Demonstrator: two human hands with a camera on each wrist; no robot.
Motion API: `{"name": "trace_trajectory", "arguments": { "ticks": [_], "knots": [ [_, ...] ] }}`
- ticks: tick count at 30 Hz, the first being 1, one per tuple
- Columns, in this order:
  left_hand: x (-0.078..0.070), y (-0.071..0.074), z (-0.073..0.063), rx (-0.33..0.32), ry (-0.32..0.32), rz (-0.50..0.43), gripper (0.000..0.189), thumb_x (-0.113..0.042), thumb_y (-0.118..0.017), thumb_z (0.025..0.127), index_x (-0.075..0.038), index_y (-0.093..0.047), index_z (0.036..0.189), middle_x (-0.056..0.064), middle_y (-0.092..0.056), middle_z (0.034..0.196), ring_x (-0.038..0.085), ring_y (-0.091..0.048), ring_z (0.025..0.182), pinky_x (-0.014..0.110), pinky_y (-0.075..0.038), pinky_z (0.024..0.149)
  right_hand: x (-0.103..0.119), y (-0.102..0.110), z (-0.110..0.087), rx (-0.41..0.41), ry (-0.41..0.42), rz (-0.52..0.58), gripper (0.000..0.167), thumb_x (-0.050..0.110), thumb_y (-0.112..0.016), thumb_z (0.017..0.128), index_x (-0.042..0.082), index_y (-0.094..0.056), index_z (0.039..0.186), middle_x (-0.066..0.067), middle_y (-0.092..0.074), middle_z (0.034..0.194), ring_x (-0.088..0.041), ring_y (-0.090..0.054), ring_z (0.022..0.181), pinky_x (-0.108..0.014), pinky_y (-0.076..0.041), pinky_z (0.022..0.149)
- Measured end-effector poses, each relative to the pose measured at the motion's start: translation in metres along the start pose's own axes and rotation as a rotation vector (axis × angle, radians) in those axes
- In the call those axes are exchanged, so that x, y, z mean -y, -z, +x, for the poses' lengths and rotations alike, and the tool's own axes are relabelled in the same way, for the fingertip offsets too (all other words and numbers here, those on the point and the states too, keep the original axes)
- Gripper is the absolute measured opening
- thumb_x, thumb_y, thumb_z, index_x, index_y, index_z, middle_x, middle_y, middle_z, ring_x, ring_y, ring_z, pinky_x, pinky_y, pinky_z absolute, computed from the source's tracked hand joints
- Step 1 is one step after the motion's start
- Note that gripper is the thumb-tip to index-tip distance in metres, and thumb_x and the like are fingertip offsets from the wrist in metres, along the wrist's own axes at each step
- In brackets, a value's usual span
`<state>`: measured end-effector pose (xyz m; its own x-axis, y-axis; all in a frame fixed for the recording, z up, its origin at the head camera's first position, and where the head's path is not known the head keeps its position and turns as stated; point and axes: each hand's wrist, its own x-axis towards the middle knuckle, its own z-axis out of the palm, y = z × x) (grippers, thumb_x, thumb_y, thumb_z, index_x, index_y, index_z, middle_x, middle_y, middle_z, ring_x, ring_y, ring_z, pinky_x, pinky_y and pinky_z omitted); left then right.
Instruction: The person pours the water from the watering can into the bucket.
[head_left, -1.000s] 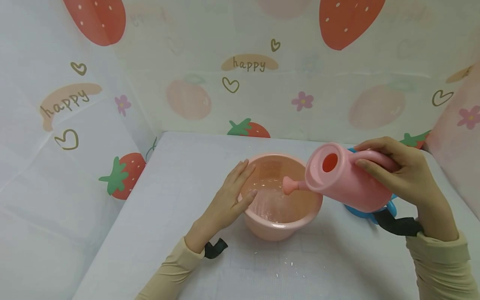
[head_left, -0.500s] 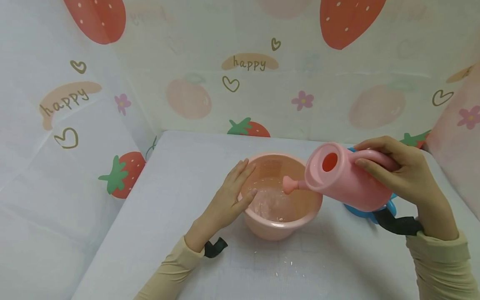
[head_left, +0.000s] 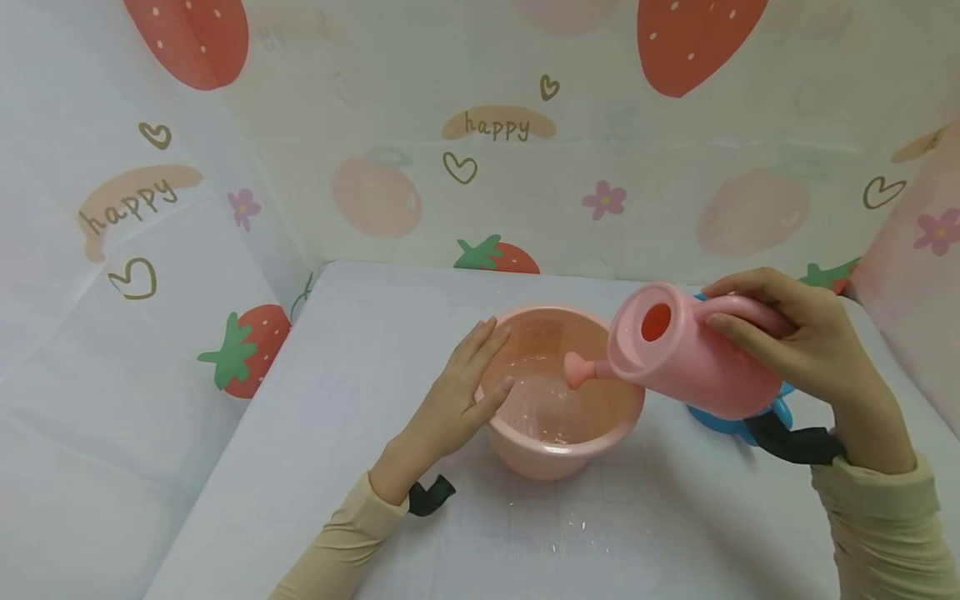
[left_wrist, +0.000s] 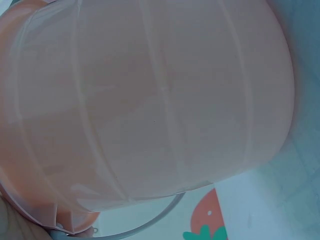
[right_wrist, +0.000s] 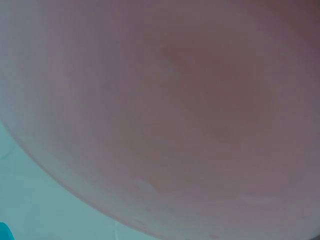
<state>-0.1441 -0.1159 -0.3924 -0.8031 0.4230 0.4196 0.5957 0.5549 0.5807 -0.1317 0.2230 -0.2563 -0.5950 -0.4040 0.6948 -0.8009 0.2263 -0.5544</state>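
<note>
A pink bucket (head_left: 547, 462) stands upright on the table, with rippled water (head_left: 543, 408) inside it. My left hand (head_left: 450, 404) rests on its left rim with the fingers straight. In the left wrist view the bucket's ribbed side (left_wrist: 150, 110) fills most of the picture, and a thin grey handle (left_wrist: 145, 227) hangs below it. My right hand (head_left: 802, 333) grips the handle of a pink watering can (head_left: 697, 367), which is tipped left so its sprinkler spout hangs over the bucket. The can's underside (right_wrist: 160, 125) covers nearly the whole right wrist view.
A blue object (head_left: 723, 423) lies on the table behind the watering can, mostly hidden by it. Small wet drops (head_left: 581, 527) dot the white table (head_left: 337, 417) in front of the bucket. A printed sheet (head_left: 525, 192) with strawberries hangs behind.
The watering can and my right hand have shifted very slightly up and left. The water's ripples in the bucket look calmer. My left hand stays in place on the rim.
</note>
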Motion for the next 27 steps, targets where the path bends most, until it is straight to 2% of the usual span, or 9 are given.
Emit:
{"name": "trace_trajectory", "arguments": {
  "ticks": [7, 12, 19, 27],
  "knots": [
    [-0.001, 0.000, 0.000, -0.002, 0.000, -0.002, 0.059, -0.047, -0.040, 0.095, -0.020, -0.029, 0.146, 0.006, -0.021, 0.153, 0.021, -0.014, 0.142, 0.051, -0.026, 0.108, 0.000, 0.001, 0.003, 0.032, 0.018, 0.020, 0.028, 0.000, -0.070, 0.078, -0.015, -0.060, 0.100, -0.005, -0.066, 0.092, -0.009, -0.058, 0.080, -0.011, -0.048, 0.072],
    [-0.002, 0.001, 0.000, 0.005, 0.008, -0.001, 0.060, -0.049, -0.038, 0.095, -0.021, -0.028, 0.147, 0.002, -0.018, 0.154, 0.020, -0.013, 0.142, 0.050, -0.026, 0.109, 0.003, 0.000, 0.005, 0.047, 0.022, -0.005, 0.027, 0.000, -0.071, 0.078, -0.014, -0.061, 0.099, -0.004, -0.066, 0.091, -0.008, -0.059, 0.079, -0.011, -0.047, 0.072],
    [-0.003, 0.002, 0.000, 0.010, 0.012, 0.003, 0.061, -0.049, -0.039, 0.095, -0.021, -0.027, 0.147, 0.003, -0.018, 0.154, 0.021, -0.013, 0.143, 0.051, -0.027, 0.108, 0.010, 0.000, 0.010, 0.075, 0.012, -0.104, 0.025, 0.000, -0.072, 0.077, -0.011, -0.063, 0.098, -0.002, -0.066, 0.092, -0.007, -0.059, 0.081, -0.011, -0.046, 0.072],
    [-0.003, 0.002, 0.000, 0.018, 0.015, 0.004, 0.062, -0.051, -0.038, 0.094, -0.021, -0.027, 0.147, 0.004, -0.018, 0.154, 0.020, -0.012, 0.143, 0.051, -0.028, 0.107, 0.011, -0.001, 0.014, 0.092, 0.046, -0.107, 0.026, 0.004, -0.072, 0.078, -0.011, -0.063, 0.097, -0.004, -0.066, 0.091, -0.006, -0.060, 0.082, -0.011, -0.046, 0.072]
  ]
}}
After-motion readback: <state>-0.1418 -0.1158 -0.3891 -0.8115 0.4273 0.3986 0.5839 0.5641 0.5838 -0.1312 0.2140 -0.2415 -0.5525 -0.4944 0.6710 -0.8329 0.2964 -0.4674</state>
